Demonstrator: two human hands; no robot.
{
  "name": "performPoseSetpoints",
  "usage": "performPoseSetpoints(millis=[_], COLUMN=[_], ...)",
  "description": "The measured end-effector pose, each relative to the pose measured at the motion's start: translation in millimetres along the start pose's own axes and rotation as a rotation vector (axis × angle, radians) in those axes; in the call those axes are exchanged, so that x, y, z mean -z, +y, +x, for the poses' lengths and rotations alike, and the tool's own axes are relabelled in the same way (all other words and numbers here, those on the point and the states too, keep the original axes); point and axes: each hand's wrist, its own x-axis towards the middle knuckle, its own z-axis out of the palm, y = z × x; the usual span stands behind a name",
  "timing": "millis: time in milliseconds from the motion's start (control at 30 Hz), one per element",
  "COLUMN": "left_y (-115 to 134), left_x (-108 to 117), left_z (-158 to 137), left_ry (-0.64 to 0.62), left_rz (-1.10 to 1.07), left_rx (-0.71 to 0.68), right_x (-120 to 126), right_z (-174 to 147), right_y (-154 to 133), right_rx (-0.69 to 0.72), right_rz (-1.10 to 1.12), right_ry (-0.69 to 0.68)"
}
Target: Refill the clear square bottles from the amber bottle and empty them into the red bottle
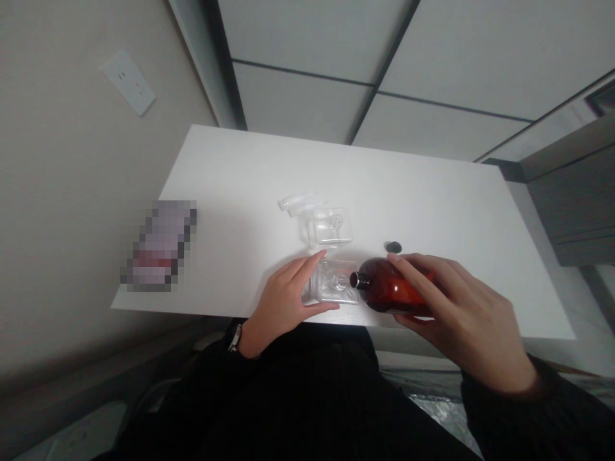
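My right hand (pixel 461 307) is wrapped round a red-brown see-through bottle (pixel 391 288). The bottle is tilted, with its uncapped dark neck pointing left over the edge of a clear square bottle (pixel 336 282). My left hand (pixel 288 294) holds that clear bottle near the table's front edge, thumb and fingers on opposite sides. Whether any liquid flows between the two cannot be made out. A second clear square bottle (pixel 331 226) stands just behind the first. Beyond my right fingers lies a small round black cap (pixel 394 247).
Several clear, narrow plastic pieces (pixel 300 203) lie behind the clear bottles on the white table (pixel 413 192). A blurred-out flat object (pixel 163 243) rests at the table's left edge. A wall with a socket (pixel 128 82) is on the left, and pale panels (pixel 307 102) stand behind.
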Motion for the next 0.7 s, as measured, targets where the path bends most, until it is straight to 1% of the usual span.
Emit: performPoseSetpoints(millis=[333, 533, 700], left_y=[1.4, 1.4, 0.6], left_x=[1.3, 0.9, 1.2], left_z=[0.5, 0.9, -0.1], left_ry=[-0.003, 0.017, 0.001], left_rz=[-0.005, 0.008, 0.002], left_rx=[0.008, -0.014, 0.001], right_x=[0.2, 0.2, 1.9], right_z=[-0.4, -0.4, 0.1], right_y=[1.7, 1.5, 2.0], right_rx=[0.017, 0.011, 0.018], right_rz=[-0.001, -0.004, -0.011], right_ry=[-0.014, -0.011, -0.011])
